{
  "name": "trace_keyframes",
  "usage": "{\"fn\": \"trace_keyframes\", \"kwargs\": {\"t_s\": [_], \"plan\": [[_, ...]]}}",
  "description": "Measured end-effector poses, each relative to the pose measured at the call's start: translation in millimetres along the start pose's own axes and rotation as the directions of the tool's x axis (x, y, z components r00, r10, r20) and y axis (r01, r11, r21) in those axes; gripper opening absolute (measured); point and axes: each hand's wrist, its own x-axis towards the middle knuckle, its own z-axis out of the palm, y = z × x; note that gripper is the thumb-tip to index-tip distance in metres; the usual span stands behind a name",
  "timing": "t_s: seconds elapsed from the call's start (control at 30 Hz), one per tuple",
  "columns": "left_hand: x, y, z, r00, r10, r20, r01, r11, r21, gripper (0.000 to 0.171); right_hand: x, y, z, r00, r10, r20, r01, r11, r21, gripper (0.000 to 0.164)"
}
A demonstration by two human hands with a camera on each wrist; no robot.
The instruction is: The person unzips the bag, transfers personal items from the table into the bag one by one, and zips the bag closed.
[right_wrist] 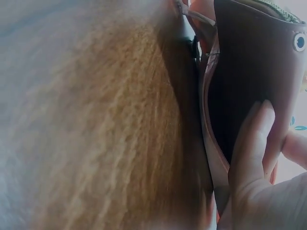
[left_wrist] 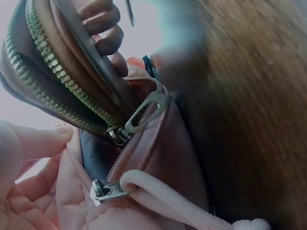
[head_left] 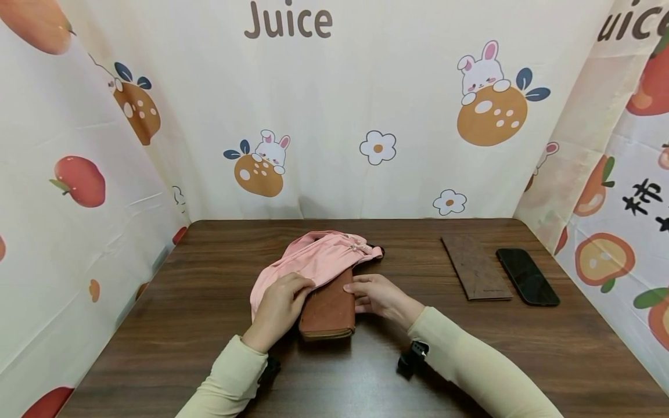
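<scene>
A pink fabric bag (head_left: 313, 261) lies on the table with its zipped mouth open. My left hand (head_left: 279, 307) pinches the edge of that mouth between thumb and fingers. A brown zip-around wallet (head_left: 329, 310) sits partly inside the bag, its near end sticking out. With thumb and fingers on either side, my right hand (head_left: 384, 299) holds the wallet by its right edge. Two rows of brass zipper teeth (left_wrist: 57, 72) on the wallet stand apart in the left wrist view. Close below hangs the bag's zipper pull (left_wrist: 112, 189) with a pale cord.
A flat brown folder (head_left: 477, 267) lies on the right of the dark wood table (head_left: 418, 377), beside a black phone (head_left: 527, 277). A printed curtain (head_left: 334, 87) closes off the back and both sides.
</scene>
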Motion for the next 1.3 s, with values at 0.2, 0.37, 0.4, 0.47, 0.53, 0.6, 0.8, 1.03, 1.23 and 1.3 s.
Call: {"fn": "trace_keyframes", "kwargs": {"t_s": [0.2,0.37,0.4,0.47,0.53,0.6,0.8,1.03,1.23,1.3], "plan": [[0.2,0.5,0.1,1.000,-0.007,0.009,0.007,1.000,-0.007,0.011,3,-1,-2,1.000,0.003,-0.029,-0.002,1.000,0.027,0.048],[0.4,1.4,0.0,1.000,-0.003,0.017,0.003,1.000,-0.007,0.010,6,0,-3,0.998,0.011,-0.054,-0.008,0.998,0.057,0.042],[0.4,1.5,0.1,1.000,-0.004,0.017,0.004,1.000,-0.006,0.010,7,0,-3,0.998,0.013,-0.063,-0.009,0.998,0.063,0.043],[0.2,1.9,0.1,1.000,-0.006,0.019,0.006,1.000,-0.004,0.011,9,0,-3,0.996,0.024,-0.084,-0.018,0.997,0.073,0.046],[0.1,2.3,0.1,1.000,-0.010,0.022,0.010,1.000,-0.004,0.011,10,0,-2,0.995,0.027,-0.099,-0.020,0.997,0.078,0.051],[-0.1,2.6,0.2,1.000,-0.012,0.025,0.012,1.000,-0.002,0.010,12,0,-1,0.993,0.031,-0.112,-0.021,0.996,0.083,0.057],[0.9,2.3,0.2,0.999,-0.023,0.033,0.023,1.000,-0.012,0.009,15,0,4,0.989,0.023,-0.148,-0.009,0.996,0.089,0.055],[2.3,0.6,0.4,0.997,-0.053,0.055,0.055,0.998,-0.036,0.009,14,1,1,0.995,0.011,-0.104,-0.003,0.998,0.070,0.023],[0.8,1.8,1.7,0.996,-0.054,0.072,0.055,0.999,0.000,0.009,9,2,-3,0.999,0.047,-0.011,-0.047,0.999,0.017,0.057],[-0.7,1.8,2.8,0.997,-0.028,0.074,0.025,0.999,0.041,0.010,6,2,-3,0.998,0.060,0.012,-0.060,0.998,0.010,0.066]]}}
